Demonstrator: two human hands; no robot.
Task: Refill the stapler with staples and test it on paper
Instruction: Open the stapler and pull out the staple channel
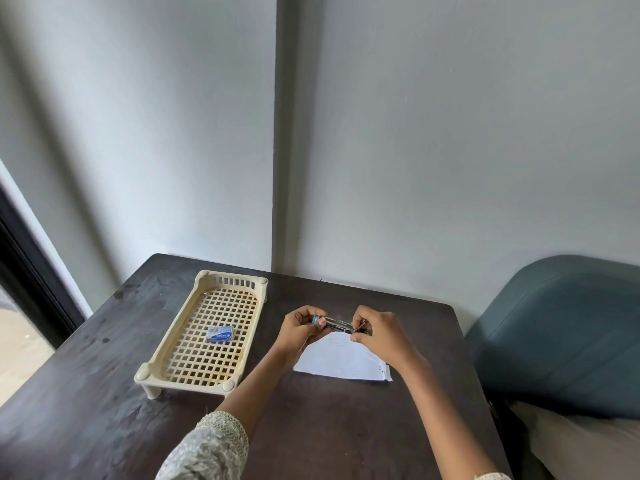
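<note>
Stapler (335, 323) held in the air between both hands, just above the far edge of the white paper (341, 358), probably so the test sheet is ready underneath. The left hand (300, 330) clasps its blue-capped end to steady it; the right hand (375, 332) pinches at the other end, seemingly working the staple channel, though whether a strip is going in is too small to tell. Left of them, the blue staple box (219, 333) lies in the cream lattice tray (152, 362) on the dark table (104, 420), within reach.
</note>
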